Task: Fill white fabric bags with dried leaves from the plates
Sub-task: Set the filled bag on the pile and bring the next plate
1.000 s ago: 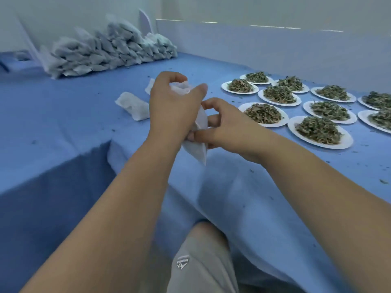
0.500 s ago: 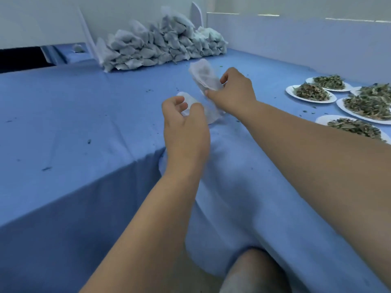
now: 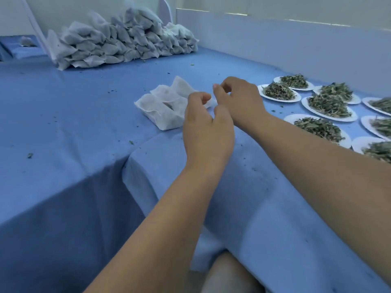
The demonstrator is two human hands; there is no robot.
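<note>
White fabric bags (image 3: 164, 108) lie in a small limp heap near the front edge of the table (image 3: 84, 115), with open blue cloth at their 9 o'clock and plates (image 3: 330, 118) of dried leaves (image 3: 325, 101) at 3 o'clock. They are thin, gauzy and crumpled. The left hand (image 3: 208, 132) and right hand (image 3: 241, 100) hover just beside them with curled fingers; I cannot tell whether either pinches anything.
</note>
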